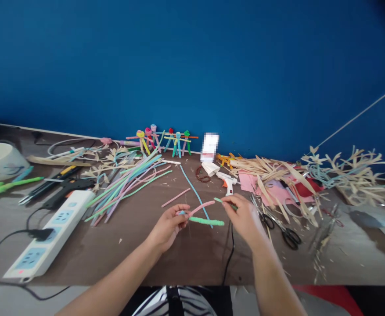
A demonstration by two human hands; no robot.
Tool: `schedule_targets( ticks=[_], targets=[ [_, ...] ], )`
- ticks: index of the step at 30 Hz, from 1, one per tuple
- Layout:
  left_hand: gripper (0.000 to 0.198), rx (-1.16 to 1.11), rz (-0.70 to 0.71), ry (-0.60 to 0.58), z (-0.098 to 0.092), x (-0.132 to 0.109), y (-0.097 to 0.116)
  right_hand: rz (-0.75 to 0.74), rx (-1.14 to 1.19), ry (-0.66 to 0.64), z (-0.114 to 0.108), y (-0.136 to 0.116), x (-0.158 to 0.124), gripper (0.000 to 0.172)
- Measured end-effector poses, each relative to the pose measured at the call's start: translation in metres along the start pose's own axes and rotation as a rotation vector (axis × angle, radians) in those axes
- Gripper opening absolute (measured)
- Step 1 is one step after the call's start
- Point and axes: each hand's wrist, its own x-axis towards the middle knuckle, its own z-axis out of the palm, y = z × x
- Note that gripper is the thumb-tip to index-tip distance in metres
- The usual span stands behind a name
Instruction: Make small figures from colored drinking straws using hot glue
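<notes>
My left hand (170, 223) pinches a partly formed pipe-cleaner piece near the middle of the table. From its fingers a thick green coiled pipe cleaner (207, 221) points right, and a pink pipe cleaner (203, 206) slants up to the right. A bit of light blue shows at the fingertips. To the right, my right hand (241, 217) is closed on a short green pipe cleaner (217, 200), whose end pokes out near the tip of the pink one. Behind the hands lie a loose blue pipe cleaner (194, 186) and a short pink pipe cleaner (175, 198).
Many pastel pipe cleaners (129, 180) lie left of centre. Several small pipe-cleaner figures (178, 142) stand by the blue wall. A white glue gun (228, 181), scissors (289, 237) and straw-coloured strips (254, 169) are on the right. A power strip (52, 239) and black glue gun (65, 191) lie left.
</notes>
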Motion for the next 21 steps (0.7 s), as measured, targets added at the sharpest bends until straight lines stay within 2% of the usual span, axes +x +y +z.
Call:
schedule_targets(
  ticks=[2, 4, 7, 11, 16, 21],
  targets=[
    [0.022, -0.054, -0.095, -0.097, 0.0, -0.001, 0.004, 0.042, 0.162, -0.151, 0.001, 0.006, 0.008, 0.014],
    [0.018, -0.133, -0.182, -0.194, 0.001, -0.002, 0.006, 0.107, 0.342, -0.325, 0.012, 0.007, 0.012, 0.015],
    [0.016, -0.223, -0.236, -0.252, 0.004, -0.003, 0.005, 0.143, 0.589, -0.463, 0.034, 0.005, 0.011, 0.017],
    [0.018, -0.268, -0.273, -0.258, 0.004, -0.003, 0.005, 0.106, 0.696, -0.465, 0.047, -0.001, 0.005, 0.017],
    [0.018, -0.345, -0.306, -0.302, 0.004, -0.005, 0.006, 0.011, 0.559, -0.391, 0.039, -0.003, 0.006, 0.013],
    [0.02, -0.372, -0.358, -0.296, 0.006, -0.006, 0.007, -0.111, 0.555, -0.387, 0.035, -0.007, 0.007, 0.017]
  ],
)
